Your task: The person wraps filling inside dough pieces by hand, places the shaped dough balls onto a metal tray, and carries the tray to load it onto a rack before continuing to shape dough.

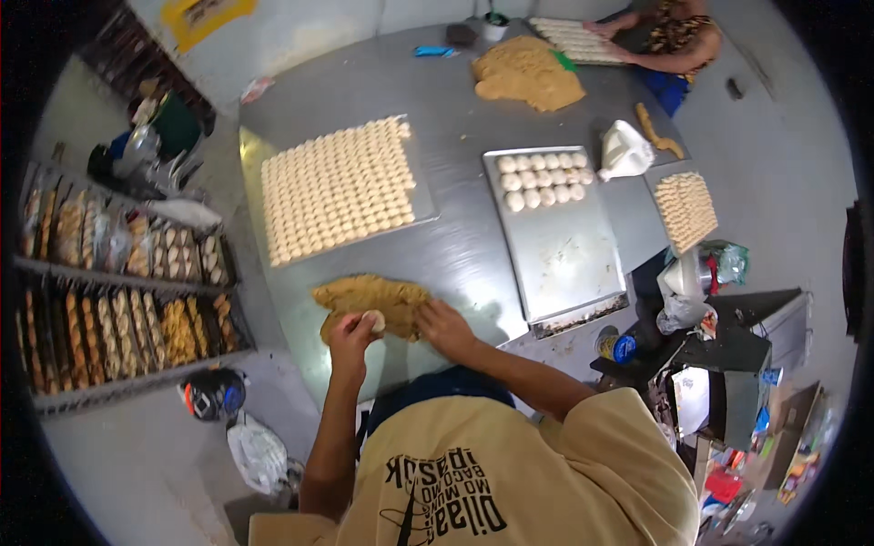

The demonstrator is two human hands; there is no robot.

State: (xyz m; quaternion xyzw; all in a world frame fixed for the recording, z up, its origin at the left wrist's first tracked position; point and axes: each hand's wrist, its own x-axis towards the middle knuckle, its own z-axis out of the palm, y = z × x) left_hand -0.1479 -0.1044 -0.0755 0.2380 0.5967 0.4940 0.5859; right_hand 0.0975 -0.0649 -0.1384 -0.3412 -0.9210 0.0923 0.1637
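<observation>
A brown, paste-like mass lies spread at the near edge of the metal table in front of me. My left hand is closed on a small pale dough piece, held at the near side of the mass. The fingers of my right hand are curled into the right edge of the brown paste; their tips are partly hidden. Beyond it, a tray carries many rows of small pale dough balls. To the right, another metal tray has rows of round buns at its far end.
At the far side sits a larger brown mound, near a person's hands at another tray of dough. A white bag and a tray of small pieces stand at right. Bread racks line the left.
</observation>
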